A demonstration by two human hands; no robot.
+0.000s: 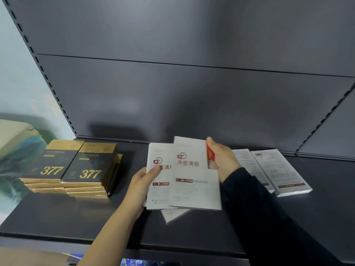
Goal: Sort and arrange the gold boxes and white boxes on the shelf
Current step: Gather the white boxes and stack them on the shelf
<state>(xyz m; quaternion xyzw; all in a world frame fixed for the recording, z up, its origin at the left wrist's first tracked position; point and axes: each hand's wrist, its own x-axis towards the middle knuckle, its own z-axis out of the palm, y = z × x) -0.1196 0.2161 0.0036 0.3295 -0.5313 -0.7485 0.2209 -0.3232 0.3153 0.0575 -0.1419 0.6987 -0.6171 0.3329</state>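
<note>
Left hand [141,186] and right hand [223,160] each close their grip on overlapping white boxes [194,179], gold boxes [76,167] stacked far left.

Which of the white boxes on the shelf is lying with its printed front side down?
The two white boxes at the far right lie back side up, showing only small text. The ones in the hands show their red logo fronts.

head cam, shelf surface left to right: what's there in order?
Two side-by-side stacks of gold "377" boxes → left hand → white boxes held in both hands → right hand → two white boxes lying flat, print side up.
</note>
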